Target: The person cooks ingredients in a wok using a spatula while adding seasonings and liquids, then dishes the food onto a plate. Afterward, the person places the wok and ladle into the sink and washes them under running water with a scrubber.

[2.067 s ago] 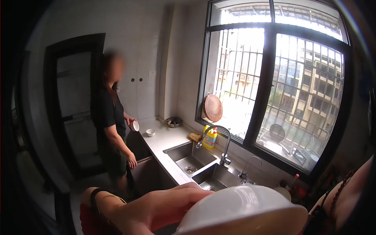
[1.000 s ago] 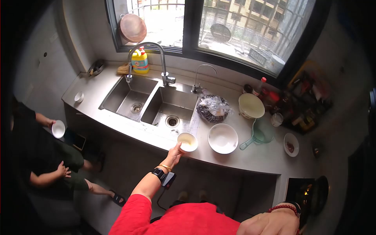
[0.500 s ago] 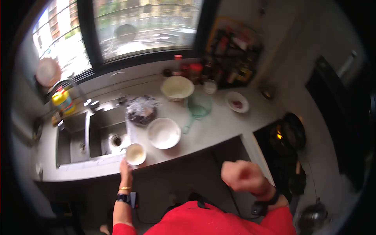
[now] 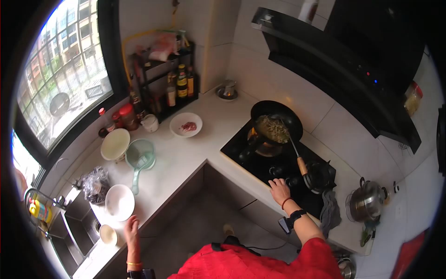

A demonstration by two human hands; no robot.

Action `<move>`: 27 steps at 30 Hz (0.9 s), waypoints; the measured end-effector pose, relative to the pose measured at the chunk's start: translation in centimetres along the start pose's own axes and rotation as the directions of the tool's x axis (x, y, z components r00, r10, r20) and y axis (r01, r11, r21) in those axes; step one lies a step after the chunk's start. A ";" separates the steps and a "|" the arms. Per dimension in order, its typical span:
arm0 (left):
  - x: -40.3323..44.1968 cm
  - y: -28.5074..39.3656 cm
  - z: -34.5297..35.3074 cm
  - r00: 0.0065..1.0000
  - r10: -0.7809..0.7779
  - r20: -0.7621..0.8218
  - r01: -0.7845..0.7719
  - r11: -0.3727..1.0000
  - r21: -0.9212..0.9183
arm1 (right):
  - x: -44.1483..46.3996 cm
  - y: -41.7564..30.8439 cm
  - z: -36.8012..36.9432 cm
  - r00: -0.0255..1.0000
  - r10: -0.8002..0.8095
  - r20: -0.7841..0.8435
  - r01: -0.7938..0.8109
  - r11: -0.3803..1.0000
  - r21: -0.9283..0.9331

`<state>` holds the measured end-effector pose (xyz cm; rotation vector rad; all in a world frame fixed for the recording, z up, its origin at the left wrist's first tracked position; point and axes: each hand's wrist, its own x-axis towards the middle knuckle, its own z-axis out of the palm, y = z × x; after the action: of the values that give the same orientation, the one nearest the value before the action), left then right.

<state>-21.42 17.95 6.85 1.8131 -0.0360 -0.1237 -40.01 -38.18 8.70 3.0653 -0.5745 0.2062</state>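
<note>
My right hand [image 4: 279,191] is at the front edge of the black gas stove [image 4: 241,146], fingers stretched out beside the control knobs [image 4: 275,171]. Behind it, a black wok [image 4: 290,118] sits tilted over a burner with a visible flame. Chopped food [image 4: 273,129] lies in the wok, along with a wooden-handled spatula [image 4: 302,165]. My left hand [image 4: 132,230] hovers by the counter edge, holding nothing, its fingers loosely bent. Closest to it are a white bowl [image 4: 120,203] and a small cream bowl [image 4: 108,235].
A green strainer-like scoop [image 4: 140,153], a cream basin [image 4: 115,144] and a plate with reddish pieces [image 4: 186,124] stand on the counter. A double sink [image 4: 76,232] is at left. The range hood [image 4: 325,69] overhangs the stove. A steel pot [image 4: 367,204] stands at right.
The view has swung right toward the stove. My left hand has come away from the small cream bowl. My right hand, a blurred fist before, has reached the stove front with fingers extended.
</note>
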 end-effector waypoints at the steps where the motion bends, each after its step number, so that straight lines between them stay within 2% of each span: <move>1: 0.7 2.9 3.9 0.995 -0.051 0.082 0.051 0.999 0.003 | 1.2 1.7 1.1 0.999 -0.017 -0.038 0.015 0.998 -0.055; 3: 2.5 6.4 11.3 0.962 -0.058 0.265 0.046 0.998 0.051 | 3.1 4.7 2.8 0.999 -0.037 -0.015 0.035 0.993 -0.109; 6: 4.3 13.2 20.8 0.870 0.051 0.491 -0.053 0.999 -0.010 | 5.2 7.7 5.8 0.997 0.021 0.079 -0.018 0.999 -0.037; 9: 6.0 17.0 27.6 0.813 0.064 0.579 -0.028 0.997 -0.070 | 6.2 9.6 6.0 0.990 -0.016 0.142 0.012 0.999 0.030; 11: 6.4 18.6 30.7 0.779 0.052 0.625 0.033 0.992 -0.124 | 6.5 11.1 6.0 0.990 -0.130 0.050 0.128 0.991 0.041; 14: 7.3 19.4 33.7 0.740 0.015 0.673 0.026 0.998 -0.051 | 7.3 12.2 6.1 0.991 -0.120 0.062 0.106 0.975 0.197; 17: 8.1 20.1 35.7 0.707 -0.030 0.706 0.014 1.000 0.028 | 7.4 12.2 6.0 0.988 0.012 0.155 -0.046 0.974 0.220; 20: 9.3 21.1 37.6 0.668 -0.112 0.736 0.030 0.992 0.123 | 7.0 11.8 7.2 0.994 0.102 0.047 -0.110 0.972 0.207; 22: 10.3 21.3 39.2 0.623 -0.159 0.766 0.102 0.987 0.122 | 6.2 11.7 7.1 0.972 0.226 -0.059 -0.195 0.924 0.329; 23: 10.8 21.3 39.7 0.510 -0.180 0.841 0.167 0.980 0.109 | 5.5 11.4 6.9 0.951 0.292 -0.103 -0.231 0.891 0.390; 24: 11.6 21.5 40.3 0.394 -0.184 0.901 0.226 0.969 0.099 | 4.3 12.3 7.5 0.872 0.475 0.118 -0.440 0.654 0.615; 25: 12.7 21.7 41.1 0.277 -0.168 0.946 0.277 0.957 0.089 | 2.3 14.4 11.1 0.772 0.621 0.135 -0.482 0.434 0.761; 26: 13.0 20.9 42.5 0.206 -0.296 0.933 0.542 0.828 0.143 | 2.1 13.8 5.3 0.549 0.699 0.458 -0.639 -0.003 0.769; 27: 13.3 21.6 43.2 0.095 -0.329 0.940 0.628 0.752 0.200 | 1.5 15.3 3.2 0.466 0.642 0.608 -0.582 -0.294 0.758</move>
<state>-11.78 -30.20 16.59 1.1230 -0.2572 -1.6891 -43.76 -53.12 5.61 2.8463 -3.3309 1.0481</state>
